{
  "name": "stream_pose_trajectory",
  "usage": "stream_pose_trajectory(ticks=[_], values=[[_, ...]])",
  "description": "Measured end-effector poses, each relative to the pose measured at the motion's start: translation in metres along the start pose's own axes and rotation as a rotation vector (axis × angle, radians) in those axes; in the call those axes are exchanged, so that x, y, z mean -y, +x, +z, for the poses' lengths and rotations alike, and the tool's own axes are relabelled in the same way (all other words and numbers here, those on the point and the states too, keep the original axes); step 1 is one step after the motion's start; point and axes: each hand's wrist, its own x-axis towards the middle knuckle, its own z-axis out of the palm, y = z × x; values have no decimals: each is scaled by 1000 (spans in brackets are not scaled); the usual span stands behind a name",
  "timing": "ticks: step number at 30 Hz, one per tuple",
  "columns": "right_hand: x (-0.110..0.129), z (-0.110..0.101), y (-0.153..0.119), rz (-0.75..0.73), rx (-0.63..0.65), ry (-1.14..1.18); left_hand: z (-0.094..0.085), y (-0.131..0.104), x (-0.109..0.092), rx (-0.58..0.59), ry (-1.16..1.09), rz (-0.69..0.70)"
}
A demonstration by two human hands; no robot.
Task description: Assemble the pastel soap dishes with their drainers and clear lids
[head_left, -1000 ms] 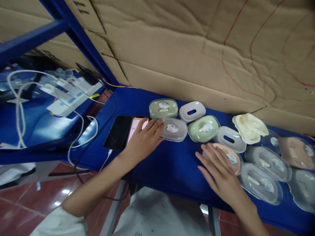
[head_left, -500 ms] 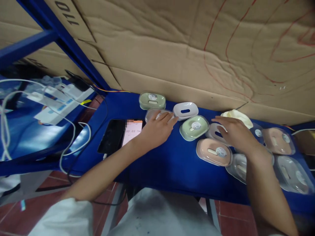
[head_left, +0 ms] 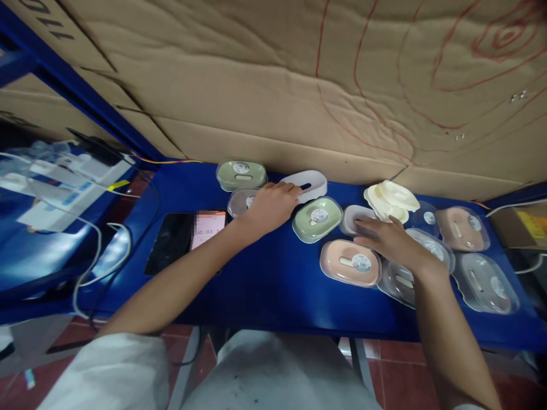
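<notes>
My left hand (head_left: 273, 206) has its fingers curled over the near left rim of a white oval soap dish (head_left: 318, 185) with a long slot in its base. That dish tilts slightly. On the right, my right hand (head_left: 391, 242) pinches the near right edge of a smaller greyish-white slotted dish (head_left: 352, 216). Between the hands sits a green soap box (head_left: 314, 222) under a clear lid with a round label. Beneath my left hand, a greyish lidded box (head_left: 239, 202) is partly hidden. A peach lidded box (head_left: 342, 270) lies in front of my right hand.
Cream dish parts (head_left: 391, 196) lie behind my right hand. Another green box (head_left: 239, 179) stands at the back left. More lidded boxes, including a peach one (head_left: 459, 230), crowd the right. A phone (head_left: 171, 239) and a power strip (head_left: 68, 199) are at left. A cardboard wall (head_left: 256, 114) closes the back.
My left hand has moved right from the greyish lidded box onto the white dish, which now tilts. My right hand has come down onto the smaller dish, uncovering the cream parts. The view has swung right.
</notes>
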Motion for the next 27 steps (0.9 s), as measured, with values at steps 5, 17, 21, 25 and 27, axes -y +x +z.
stream_pose_trajectory(ticks=[5,17,21,25,27], values=[[7,3,8,-13,-111,-85,-22,-70,-24,-251,-175,78],[38,-37,11,-128,-281,47,42,-226,-62,-279,-252,-9],[7,-44,9,246,-347,-247,48,-221,-56,-306,-266,-105],[-28,-38,18,378,-239,-353,50,-207,-56,-329,-291,-169],[-36,-38,23,371,-226,-344,51,-201,-57,-335,-298,-175]])
